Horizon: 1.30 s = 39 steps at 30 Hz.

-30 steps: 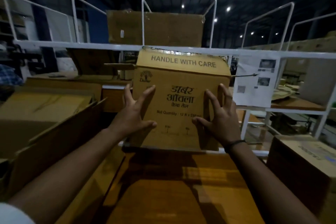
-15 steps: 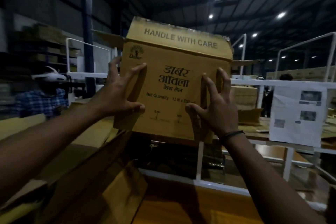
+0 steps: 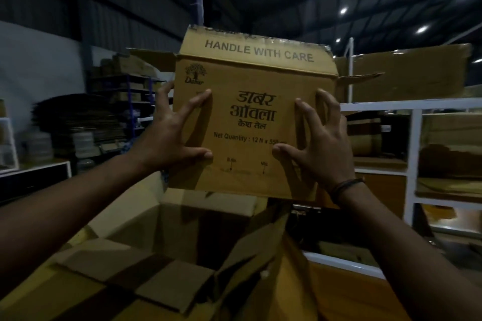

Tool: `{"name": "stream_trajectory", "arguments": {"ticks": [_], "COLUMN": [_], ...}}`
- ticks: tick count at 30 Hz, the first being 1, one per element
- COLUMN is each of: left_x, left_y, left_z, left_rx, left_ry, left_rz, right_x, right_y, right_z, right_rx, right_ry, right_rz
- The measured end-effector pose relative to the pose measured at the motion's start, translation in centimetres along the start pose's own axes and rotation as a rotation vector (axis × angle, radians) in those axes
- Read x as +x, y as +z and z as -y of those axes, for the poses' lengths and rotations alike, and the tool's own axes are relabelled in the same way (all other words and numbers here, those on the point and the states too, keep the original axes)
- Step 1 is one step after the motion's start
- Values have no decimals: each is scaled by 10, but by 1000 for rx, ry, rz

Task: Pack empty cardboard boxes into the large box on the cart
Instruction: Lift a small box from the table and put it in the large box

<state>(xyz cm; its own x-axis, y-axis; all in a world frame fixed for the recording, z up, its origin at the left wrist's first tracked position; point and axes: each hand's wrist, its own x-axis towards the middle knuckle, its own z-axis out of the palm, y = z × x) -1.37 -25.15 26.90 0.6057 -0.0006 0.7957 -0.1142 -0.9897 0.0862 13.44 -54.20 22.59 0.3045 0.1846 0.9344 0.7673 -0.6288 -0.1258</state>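
Gaping at 6 o'clock, nearest the camera, the large box point(image 3: 130, 219) sits open with its flaps spread. Above it both forearms reach up toward the centre of view. The left grip point(image 3: 169, 135) clasps the left edge of the printed carton point(image 3: 250, 122), fingers splayed and thumb pressed on the front face. The right grip point(image 3: 320, 148), with a dark band point(image 3: 347, 185) at its wrist, clasps the right edge likewise. The carton hangs in the air above the large box, apart from it, with its top flaps open. Beyond, a white rack point(image 3: 414, 154) stands at 3 o'clock, and stacks of flattened cardboard point(image 3: 78, 117) lie at 9 o'clock.
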Motion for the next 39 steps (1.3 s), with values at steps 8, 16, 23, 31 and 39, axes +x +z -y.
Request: {"name": "stream_trajectory", "arguments": {"ticks": [8,16,23,31,39], "left_x": [-29,-54,-66,-69,-94], "left_y": [-2,26,43,46,71], "left_z": [98,152,187,240,297], "left_rx": [-51,-76,-125,-289,-413], "left_ry": [-61,-174,-214,-105,18], "left_rz": [74,167,143,194,282], "right_x": [-7,-9,-2,-11,-64], "right_y": [72,113,122,119,156], "right_z": [64,82,105,164,219], "right_rx": [9,-21,-77,-202,-380], "right_ry": [35,24,2,112,241], "right_rz": [116,293,406,462,475]}}
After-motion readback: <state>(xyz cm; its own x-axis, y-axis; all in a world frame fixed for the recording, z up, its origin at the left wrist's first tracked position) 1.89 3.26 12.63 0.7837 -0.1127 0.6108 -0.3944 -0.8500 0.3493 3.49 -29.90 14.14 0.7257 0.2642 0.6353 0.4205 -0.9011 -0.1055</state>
